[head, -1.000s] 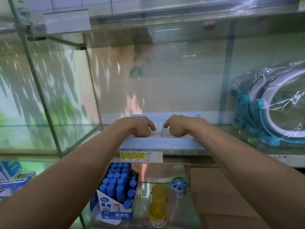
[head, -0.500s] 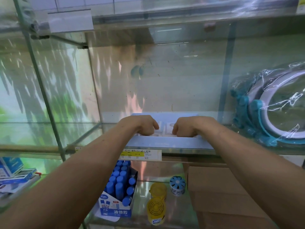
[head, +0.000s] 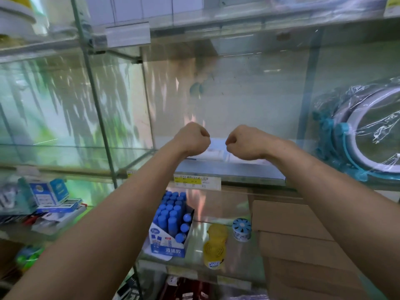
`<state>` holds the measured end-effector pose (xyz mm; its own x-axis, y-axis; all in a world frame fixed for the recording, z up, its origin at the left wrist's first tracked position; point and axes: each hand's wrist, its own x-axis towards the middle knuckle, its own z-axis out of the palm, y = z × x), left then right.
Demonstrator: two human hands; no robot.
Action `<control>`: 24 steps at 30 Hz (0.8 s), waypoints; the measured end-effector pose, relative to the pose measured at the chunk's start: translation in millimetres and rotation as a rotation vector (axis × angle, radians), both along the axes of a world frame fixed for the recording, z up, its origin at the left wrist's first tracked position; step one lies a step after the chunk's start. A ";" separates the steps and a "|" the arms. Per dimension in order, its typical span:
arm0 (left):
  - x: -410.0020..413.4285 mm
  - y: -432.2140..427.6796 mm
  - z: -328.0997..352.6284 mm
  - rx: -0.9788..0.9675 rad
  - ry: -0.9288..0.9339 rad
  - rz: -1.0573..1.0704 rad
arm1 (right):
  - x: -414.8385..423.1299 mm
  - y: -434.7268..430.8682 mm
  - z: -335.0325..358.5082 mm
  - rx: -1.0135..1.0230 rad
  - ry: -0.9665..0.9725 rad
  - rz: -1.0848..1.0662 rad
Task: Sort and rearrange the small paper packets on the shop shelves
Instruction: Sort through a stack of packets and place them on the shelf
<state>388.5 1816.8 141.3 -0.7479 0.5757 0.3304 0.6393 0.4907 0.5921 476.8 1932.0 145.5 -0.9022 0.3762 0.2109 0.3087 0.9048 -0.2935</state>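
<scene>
The packets [head: 214, 153] lie in a shallow pale-blue tray [head: 233, 171] on the middle glass shelf [head: 65, 156], only a white strip of them showing between the wrists. Both hands hover just above the tray, backs to the camera. The left hand [head: 192, 138] is curled into a bare fist, and the right hand [head: 242, 140] likewise, the knuckles near each other but apart. A yellow-and-white price label [head: 197, 180] sits on the shelf edge just below the tray. To the right on the same shelf stands a blue-and-white ring in clear wrap [head: 357, 135]. On the shelf below are a box of blue-capped glue sticks [head: 171, 224], a yellow air freshener [head: 215, 245], a small blue-topped can [head: 242, 229] and brown cartons [head: 298, 234] at right. Blue-and-white boxes [head: 49, 191] lie at far left.
</scene>
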 end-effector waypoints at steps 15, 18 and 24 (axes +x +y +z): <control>30.4 -133.3 -55.8 0.342 -0.226 0.306 | -7.7 -124.4 -41.6 -0.045 -0.026 0.390; 26.0 -160.8 -90.8 0.289 -0.267 0.396 | -18.7 -147.1 -72.5 -0.046 -0.144 0.426; 14.0 -219.0 -176.9 0.125 -0.497 0.585 | -45.9 -200.0 -153.2 -0.105 -0.364 0.507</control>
